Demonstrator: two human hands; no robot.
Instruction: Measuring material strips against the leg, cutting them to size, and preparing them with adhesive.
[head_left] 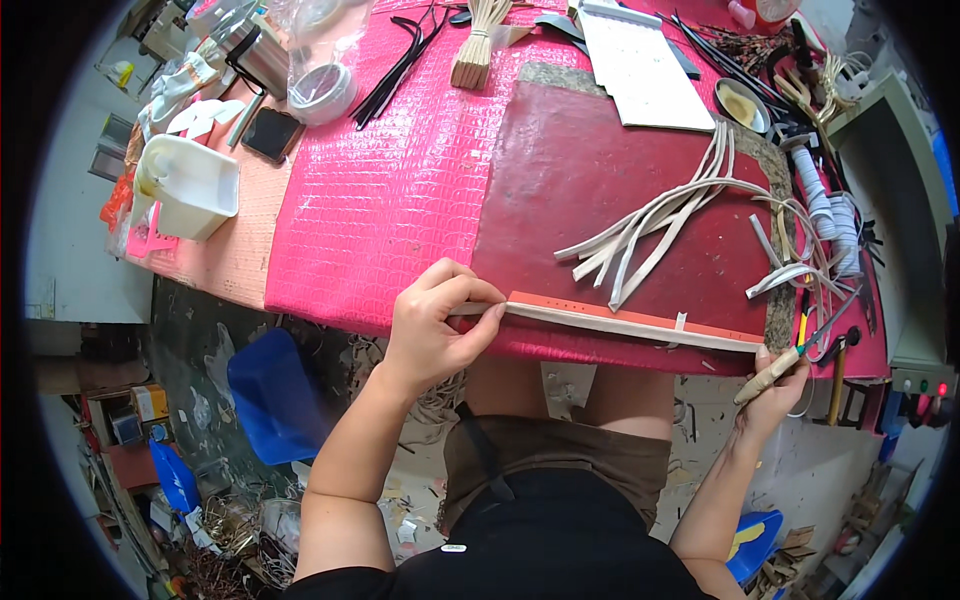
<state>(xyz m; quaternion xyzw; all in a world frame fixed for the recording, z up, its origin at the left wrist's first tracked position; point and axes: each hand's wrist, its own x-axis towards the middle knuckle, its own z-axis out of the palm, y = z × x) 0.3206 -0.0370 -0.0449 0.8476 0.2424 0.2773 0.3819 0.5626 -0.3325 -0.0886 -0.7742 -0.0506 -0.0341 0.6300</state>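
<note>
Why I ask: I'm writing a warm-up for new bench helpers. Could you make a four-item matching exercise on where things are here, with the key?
Things
1. Long cream strip
2. Pale-handled tool
3. Large blue bin
4. Bundle of loose cream strips

Places
A. On the floor, to the left
B. Lying on the dark red mat
C. Running from the left hand to the right hand
D. Gripped in the right hand

Pairs: 1-C, 2-D, 3-A, 4-B
</note>
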